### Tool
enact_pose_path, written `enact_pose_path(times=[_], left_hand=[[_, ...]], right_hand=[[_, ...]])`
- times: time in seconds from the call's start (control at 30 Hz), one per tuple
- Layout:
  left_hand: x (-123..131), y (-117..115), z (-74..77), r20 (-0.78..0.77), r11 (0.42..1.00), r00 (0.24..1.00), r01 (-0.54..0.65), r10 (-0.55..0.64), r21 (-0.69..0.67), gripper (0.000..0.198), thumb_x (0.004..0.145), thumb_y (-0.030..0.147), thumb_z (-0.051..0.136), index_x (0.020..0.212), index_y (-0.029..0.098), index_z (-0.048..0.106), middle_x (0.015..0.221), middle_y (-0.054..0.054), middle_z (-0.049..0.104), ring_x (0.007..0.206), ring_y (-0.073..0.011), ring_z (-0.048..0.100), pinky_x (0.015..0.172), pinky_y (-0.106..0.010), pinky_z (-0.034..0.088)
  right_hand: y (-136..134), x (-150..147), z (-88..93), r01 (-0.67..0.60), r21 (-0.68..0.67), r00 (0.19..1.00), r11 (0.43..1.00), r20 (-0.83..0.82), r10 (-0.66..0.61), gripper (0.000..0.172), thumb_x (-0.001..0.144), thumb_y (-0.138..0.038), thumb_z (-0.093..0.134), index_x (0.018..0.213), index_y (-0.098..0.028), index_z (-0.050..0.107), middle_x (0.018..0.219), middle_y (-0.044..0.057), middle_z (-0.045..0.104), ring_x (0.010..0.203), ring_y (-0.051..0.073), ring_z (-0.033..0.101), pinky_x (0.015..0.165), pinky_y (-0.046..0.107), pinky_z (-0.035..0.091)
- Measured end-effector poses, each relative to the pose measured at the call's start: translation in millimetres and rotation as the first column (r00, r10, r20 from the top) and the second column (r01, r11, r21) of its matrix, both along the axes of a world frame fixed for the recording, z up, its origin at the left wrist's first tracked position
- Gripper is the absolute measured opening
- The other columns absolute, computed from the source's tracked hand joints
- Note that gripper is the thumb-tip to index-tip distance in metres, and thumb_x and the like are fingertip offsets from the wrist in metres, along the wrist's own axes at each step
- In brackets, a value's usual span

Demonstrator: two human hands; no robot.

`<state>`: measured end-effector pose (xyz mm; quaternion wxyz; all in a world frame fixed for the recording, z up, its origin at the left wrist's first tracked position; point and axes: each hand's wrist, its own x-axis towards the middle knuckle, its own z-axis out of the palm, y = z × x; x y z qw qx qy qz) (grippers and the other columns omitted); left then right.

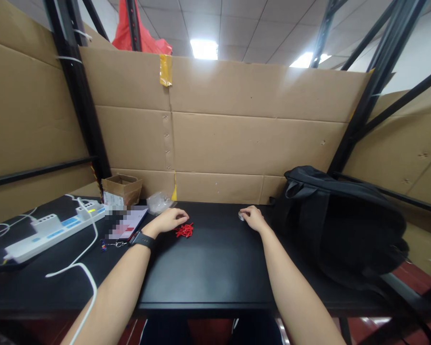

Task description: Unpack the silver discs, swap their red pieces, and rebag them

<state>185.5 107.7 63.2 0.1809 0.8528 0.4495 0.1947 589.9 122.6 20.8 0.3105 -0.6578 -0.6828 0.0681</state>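
My left hand [171, 219], with a dark watch on its wrist, is at the edge of a small heap of thin red pieces [185, 230] on the black table [211, 268]. Its thumb and fingers are drawn together, and whatever is between them is too small to make out. Over on the right side, my right hand [254, 218] has its fingers closed on a small silvery round object [241, 216], which sits at or just above the tabletop. The hand partly hides that object.
A black backpack [348, 230] stands at the right. To the left lie a phone [138, 220], a white power strip [57, 232] with cables, a small cardboard box [122, 188] and a clear plastic bag [160, 202]. Cardboard panels [230, 143] wall the back.
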Motion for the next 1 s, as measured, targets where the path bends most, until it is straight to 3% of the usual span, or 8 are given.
enact_pose_path(times=[0.27, 0.5, 0.73, 1.0], left_hand=[[-1, 3, -2.1, 0.006, 1.000, 1.000, 0.001, -0.001, -0.016, 0.045, 0.088, 0.055, 0.050, 0.104, 0.020, 0.073, 0.104, -0.006, 0.075, 0.092, -0.0217, 0.068, 0.083, -0.028, 0.049], [-2, 3, -3.7, 0.006, 1.000, 1.000, 0.007, -0.007, -0.008, 0.045, 0.088, 0.054, 0.050, 0.105, 0.020, 0.073, 0.105, -0.007, 0.075, 0.092, -0.0217, 0.068, 0.082, -0.028, 0.049], [0, 2, -2.5, 0.002, 1.000, 1.000, -0.004, 0.004, 0.001, 0.046, 0.088, 0.054, 0.050, 0.104, 0.019, 0.074, 0.104, -0.007, 0.075, 0.093, -0.0227, 0.067, 0.083, -0.028, 0.049], [2, 1, -1.8, 0.003, 1.000, 1.000, 0.004, -0.004, 0.002, 0.045, 0.087, 0.053, 0.050, 0.105, 0.019, 0.074, 0.103, -0.007, 0.075, 0.091, -0.0223, 0.067, 0.082, -0.029, 0.049]], right_hand=[[-7, 3, 11.4, 0.075, -0.070, 0.997, 0.995, -0.012, -0.076, 0.023, 0.085, -0.041, 0.065, 0.103, -0.032, 0.076, 0.115, 0.005, 0.073, 0.111, 0.029, 0.063, 0.094, 0.046, 0.043], [-9, 8, 7.7, 0.094, -0.067, 0.994, 0.993, -0.045, -0.097, 0.024, 0.081, -0.043, 0.070, 0.101, -0.033, 0.077, 0.107, 0.004, 0.075, 0.105, 0.028, 0.066, 0.089, 0.043, 0.045], [-9, 1, 8.4, 0.046, -0.030, 0.999, 0.999, 0.017, -0.045, 0.020, 0.082, -0.032, 0.068, 0.099, -0.035, 0.077, 0.112, 0.002, 0.072, 0.107, 0.025, 0.063, 0.090, 0.039, 0.045], [-10, -1, 12.5, 0.073, -0.065, 0.997, 0.995, 0.014, -0.073, 0.025, 0.086, -0.043, 0.062, 0.104, -0.033, 0.076, 0.123, 0.005, 0.069, 0.118, 0.031, 0.059, 0.097, 0.052, 0.040]])
